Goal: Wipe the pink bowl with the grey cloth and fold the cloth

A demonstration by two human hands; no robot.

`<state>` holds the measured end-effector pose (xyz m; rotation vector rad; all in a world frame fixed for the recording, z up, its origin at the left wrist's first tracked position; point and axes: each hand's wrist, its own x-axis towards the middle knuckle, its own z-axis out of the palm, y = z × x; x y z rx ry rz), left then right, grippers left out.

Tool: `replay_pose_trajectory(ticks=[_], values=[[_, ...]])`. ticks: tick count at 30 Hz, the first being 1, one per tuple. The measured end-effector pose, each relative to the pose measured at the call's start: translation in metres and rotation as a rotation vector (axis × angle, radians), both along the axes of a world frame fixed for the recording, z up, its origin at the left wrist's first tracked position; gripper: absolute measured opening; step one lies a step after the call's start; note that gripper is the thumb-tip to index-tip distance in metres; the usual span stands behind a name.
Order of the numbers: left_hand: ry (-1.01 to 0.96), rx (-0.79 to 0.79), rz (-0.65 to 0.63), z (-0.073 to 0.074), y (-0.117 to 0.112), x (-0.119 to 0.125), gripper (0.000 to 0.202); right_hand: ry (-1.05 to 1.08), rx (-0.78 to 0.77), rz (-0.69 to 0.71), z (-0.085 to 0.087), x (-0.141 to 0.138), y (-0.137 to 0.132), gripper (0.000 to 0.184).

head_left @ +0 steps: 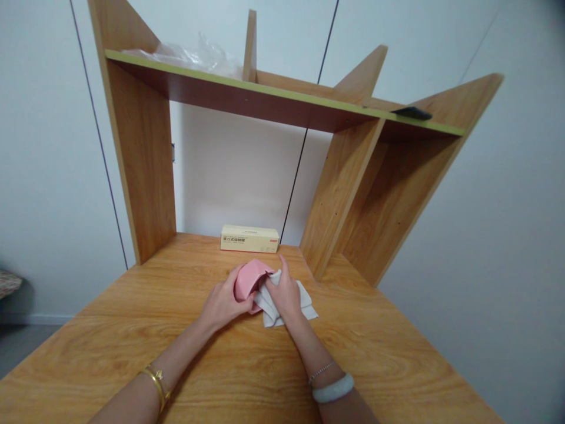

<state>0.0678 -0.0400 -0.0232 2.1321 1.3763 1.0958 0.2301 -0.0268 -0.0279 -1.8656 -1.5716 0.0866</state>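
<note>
At lower center, the left hand [224, 299] clasped a pink bowl [251, 276], mouth facing lower right, long axis unclear; the right hand [285, 296] pinched a pale cloth [268, 307] against it.

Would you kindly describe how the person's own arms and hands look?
The left hand and right hand are without gloves, and no sleeves show. The left forearm carries a gold-coloured bangle with a small ornament; the right forearm has a thin silvery bracelet and a thick, smooth, pale bangle.
</note>
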Motion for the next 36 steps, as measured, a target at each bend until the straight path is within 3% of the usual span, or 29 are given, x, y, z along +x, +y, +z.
replay_pose_trajectory(ticks=[7, 12, 15, 20, 24, 27, 30, 33, 36], values=[[-0.155, -0.08, 0.011, -0.007, 0.007, -0.001, 0.073, 0.335, 0.12, 0.097, -0.016, -0.003, 0.011, 0.05], [-0.331, -0.023, -0.185, -0.011, 0.009, 0.005, 0.075, 0.567, 0.162, 0.214, -0.022, -0.009, 0.016, 0.035], [-0.282, -0.021, -0.132, -0.009, 0.008, 0.004, 0.07, 0.451, 0.139, 0.156, -0.019, -0.008, 0.015, 0.043], [0.046, -0.066, 0.062, 0.002, 0.001, -0.002, 0.073, 0.04, 0.07, 0.016, -0.007, 0.0, 0.006, 0.062], [0.147, -0.031, 0.049, 0.008, -0.004, -0.001, 0.072, -0.065, 0.073, 0.037, -0.006, 0.005, 0.003, 0.065], [0.161, -0.021, 0.087, 0.006, -0.004, 0.0, 0.071, 0.069, 0.105, 0.068, -0.011, 0.004, 0.006, 0.063], [0.024, -0.044, 0.101, 0.001, 0.001, 0.001, 0.071, 0.279, 0.197, 0.106, -0.016, 0.0, 0.01, 0.056], [-0.198, -0.035, -0.016, -0.006, 0.006, 0.003, 0.077, 0.505, 0.267, 0.179, -0.021, -0.007, 0.014, 0.045], [-0.315, -0.026, -0.135, -0.01, 0.009, 0.005, 0.066, 0.605, 0.23, 0.252, -0.022, -0.012, 0.016, 0.039]])
